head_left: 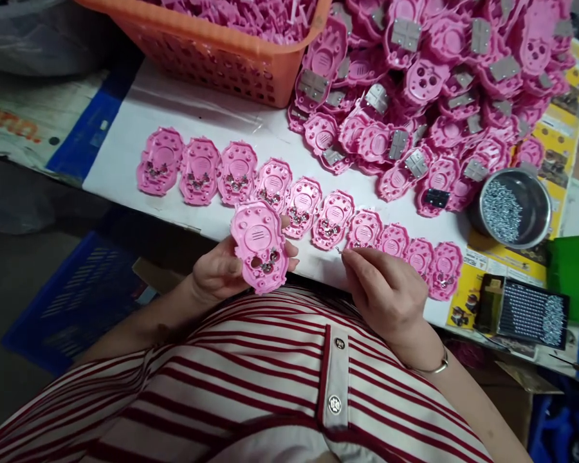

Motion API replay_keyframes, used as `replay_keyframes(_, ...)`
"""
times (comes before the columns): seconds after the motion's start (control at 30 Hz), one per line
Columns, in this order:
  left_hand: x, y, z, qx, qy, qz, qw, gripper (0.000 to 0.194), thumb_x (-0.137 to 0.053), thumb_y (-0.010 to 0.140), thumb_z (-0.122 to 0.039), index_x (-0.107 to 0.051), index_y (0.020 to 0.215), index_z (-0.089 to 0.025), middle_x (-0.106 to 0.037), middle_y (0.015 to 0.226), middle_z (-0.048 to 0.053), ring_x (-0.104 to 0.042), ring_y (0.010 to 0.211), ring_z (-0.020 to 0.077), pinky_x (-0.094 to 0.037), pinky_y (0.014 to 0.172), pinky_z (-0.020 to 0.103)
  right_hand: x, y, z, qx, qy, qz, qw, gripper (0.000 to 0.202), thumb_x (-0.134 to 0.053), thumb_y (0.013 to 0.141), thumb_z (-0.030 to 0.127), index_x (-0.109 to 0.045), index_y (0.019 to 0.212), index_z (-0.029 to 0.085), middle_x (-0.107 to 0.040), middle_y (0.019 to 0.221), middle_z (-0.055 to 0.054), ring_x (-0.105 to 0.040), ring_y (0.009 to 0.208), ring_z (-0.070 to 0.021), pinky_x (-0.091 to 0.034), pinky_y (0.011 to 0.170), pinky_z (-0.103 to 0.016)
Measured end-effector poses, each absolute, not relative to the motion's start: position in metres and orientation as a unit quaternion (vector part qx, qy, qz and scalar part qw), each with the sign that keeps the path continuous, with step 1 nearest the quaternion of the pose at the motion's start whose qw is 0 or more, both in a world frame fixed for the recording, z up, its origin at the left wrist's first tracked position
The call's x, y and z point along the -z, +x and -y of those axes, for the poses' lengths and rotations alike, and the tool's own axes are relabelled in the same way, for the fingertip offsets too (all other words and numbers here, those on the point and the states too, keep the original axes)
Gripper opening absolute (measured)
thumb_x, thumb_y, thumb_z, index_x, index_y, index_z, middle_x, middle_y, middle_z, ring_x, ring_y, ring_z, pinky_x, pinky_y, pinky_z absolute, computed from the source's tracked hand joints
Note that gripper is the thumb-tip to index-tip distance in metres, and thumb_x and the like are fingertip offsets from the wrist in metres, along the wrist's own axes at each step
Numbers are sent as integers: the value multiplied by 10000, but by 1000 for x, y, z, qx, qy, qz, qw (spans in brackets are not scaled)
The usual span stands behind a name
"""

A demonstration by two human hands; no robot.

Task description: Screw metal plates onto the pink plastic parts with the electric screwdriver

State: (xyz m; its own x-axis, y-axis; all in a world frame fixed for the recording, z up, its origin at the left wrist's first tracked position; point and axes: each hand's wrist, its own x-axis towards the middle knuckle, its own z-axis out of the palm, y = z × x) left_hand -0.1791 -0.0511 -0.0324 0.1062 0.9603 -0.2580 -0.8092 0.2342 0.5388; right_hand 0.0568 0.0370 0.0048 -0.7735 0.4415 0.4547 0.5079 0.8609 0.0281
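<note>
My left hand (217,270) is closed around the edges of a pink plastic casing half (258,235), held up above the table's front edge with its inner side facing me. Small shiny metal pieces (270,262) sit in its lower part, beside a dark round hole. To the right, my right hand (386,283) pinches a tiny metal piece (338,249) between thumb and fingertips, too small to name. Behind both hands runs a slanting row of similar pink casings (238,170), several with metal pieces in them. My right hand partly covers the row's right end.
An orange basket (212,48) of pink parts stands at the back, beside a large heap of pink casings (367,138) with metal plates. At right are a steel bowl (535,218) of small metal pieces, a black screw tray (525,312) and a green bin (576,280).
</note>
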Motion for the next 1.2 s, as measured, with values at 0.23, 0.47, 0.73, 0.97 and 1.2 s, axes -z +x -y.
replay_keyframes(0.23,35,-184,48,-564,125,-291,763,1034,-916,550,-351,-451,1473,-317,-736,972,57,-721,956,314,-562,882,434,-6,63,-43,-28,-315,921,229,374,-618,832,89,-579,1179,223,-718,1021,-92,-678,879,-180,-550,707,-287)
replay_keyframes(0.47,38,-179,48,-584,133,-320,734,1041,-908,528,-414,-467,1463,-283,-732,954,75,-714,926,328,-500,981,538,-5,65,-43,-53,-324,913,242,375,-595,839,74,-570,1178,233,-711,1014,-89,-679,893,-189,-560,725,-305)
replay_keyframes(0.73,37,-174,46,-614,119,-306,717,859,-893,562,-387,-594,1347,-211,-753,966,90,-720,946,315,-530,946,462,-19,52,-51,-239,-371,861,253,98,-572,899,147,-607,968,207,-671,875,-41,-640,813,-118,-517,721,-248)
replay_keyframes(0.97,33,-173,51,-596,134,-300,733,662,-870,580,-402,-699,1147,-107,-756,940,118,-738,826,279,-559,882,408,-34,22,-54,-651,-408,625,141,246,-639,876,413,-618,845,170,-616,693,7,-596,611,-81,-509,582,-205)
replay_keyframes(1.2,25,-170,54,-570,206,-309,733,630,-890,576,-400,-718,1117,-126,-737,1123,166,-743,817,274,-570,800,356,-35,19,-40,-740,-434,495,137,293,-701,813,441,-582,839,175,-588,674,26,-573,557,-79,-528,492,-202)
